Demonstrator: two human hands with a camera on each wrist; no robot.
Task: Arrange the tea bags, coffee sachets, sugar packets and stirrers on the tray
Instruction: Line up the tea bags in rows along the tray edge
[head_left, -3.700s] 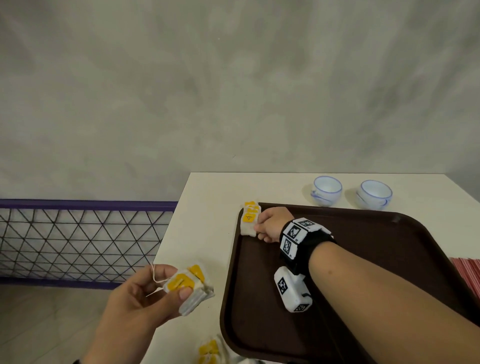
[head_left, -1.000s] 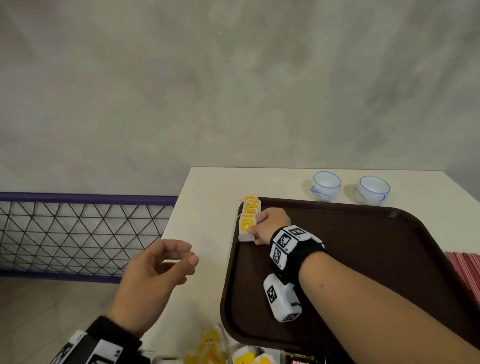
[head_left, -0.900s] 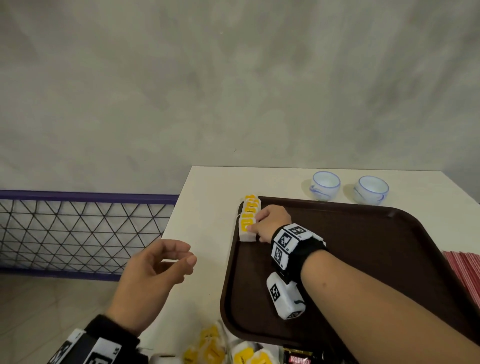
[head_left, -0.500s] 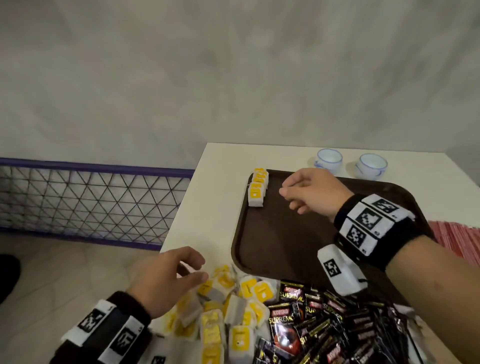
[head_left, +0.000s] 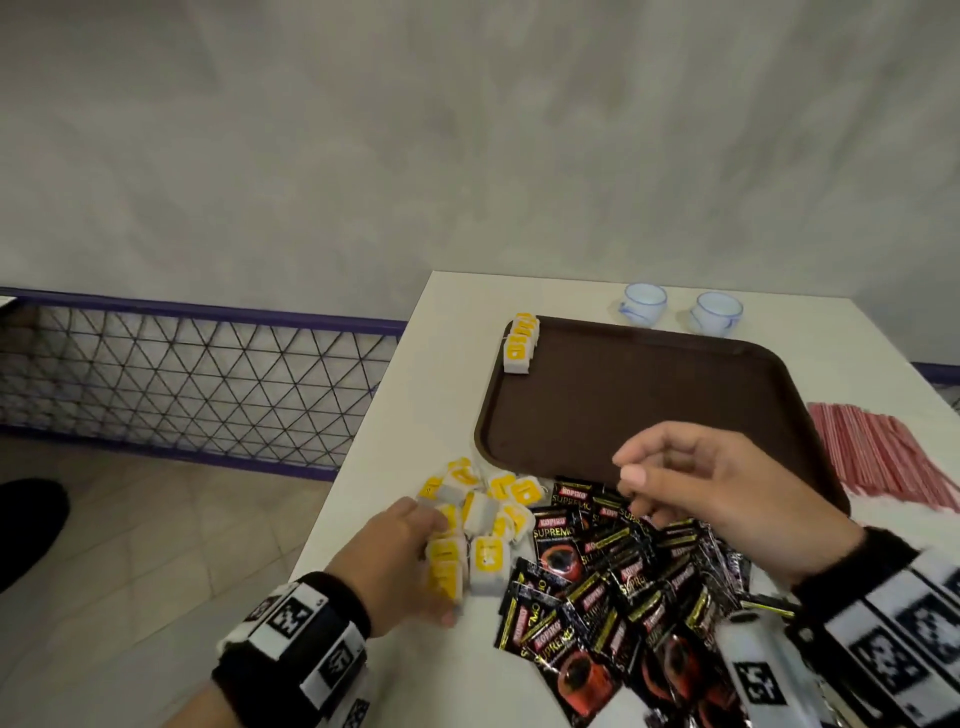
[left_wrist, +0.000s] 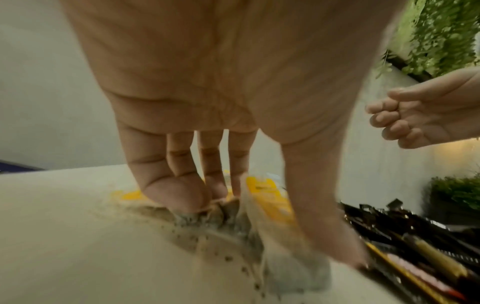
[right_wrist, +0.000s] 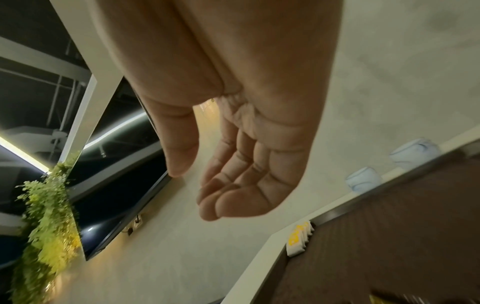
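A brown tray (head_left: 649, 405) lies on the white table. A short row of yellow-labelled tea bags (head_left: 521, 343) stands in its far left corner, also seen in the right wrist view as tea bags (right_wrist: 298, 240). Loose tea bags (head_left: 498, 499) are heaped on the table off the tray's near left corner. My left hand (head_left: 441, 569) reaches down into this heap, and its fingers (left_wrist: 182, 195) and thumb pinch a few bags (left_wrist: 267, 197). Black coffee sachets (head_left: 613, 587) lie heaped to the right. My right hand (head_left: 631, 483) hovers over the tray's near edge, loosely curled and holding nothing.
Red stirrers (head_left: 883, 457) lie in a bundle on the table right of the tray. Two white cups (head_left: 644, 303) (head_left: 716, 312) stand behind the tray. The table's left edge runs close to the tea bag heap, with floor and a purple mesh fence (head_left: 182, 374) beyond.
My left hand has dropped from mid-air onto the tea bag heap and taken hold of bags. My right hand has drawn back from the tea bag row to the tray's near edge. The view tilted down.
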